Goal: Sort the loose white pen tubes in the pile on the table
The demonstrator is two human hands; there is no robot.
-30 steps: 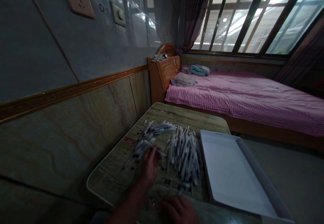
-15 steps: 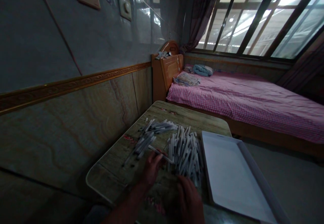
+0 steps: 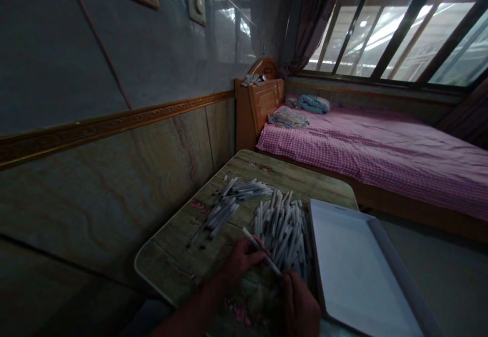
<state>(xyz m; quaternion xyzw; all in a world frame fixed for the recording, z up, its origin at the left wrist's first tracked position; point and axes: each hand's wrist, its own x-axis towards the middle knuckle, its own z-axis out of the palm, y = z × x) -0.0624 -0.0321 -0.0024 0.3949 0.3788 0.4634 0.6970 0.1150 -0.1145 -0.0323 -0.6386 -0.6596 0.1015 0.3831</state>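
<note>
Head view looks down onto a wood-print table [image 3: 290, 179] (its printed planks carry small red flowers) with rounded corners, pushed against a tiled wall [image 3: 114, 184]. The left hand [image 3: 240, 263] is curled closed around the middle of a slim white pen [image 3: 271, 263], which lies diagonally across its fingers, with one end pointing up and left and the other reaching down toward the right hand [image 3: 299, 309]. That right hand stands upright just beside the pen's lower end and seems to be pinching it, though the dim view leaves its grip uncertain. Directly above the hands lies a dense heap of matching white pens [image 3: 282, 235], and further left sits a smaller, looser pile [image 3: 224, 215]. Any print on the pens is too small and dark to read. To the right, a white tray [image 3: 396, 281] rests on the table edge just beside the heap. Beyond the table stands a bed with a pink gingham sheet [image 3: 381, 159] and a wooden headboard [image 3: 259, 103], beneath a barred window [image 3: 412, 27].
</note>
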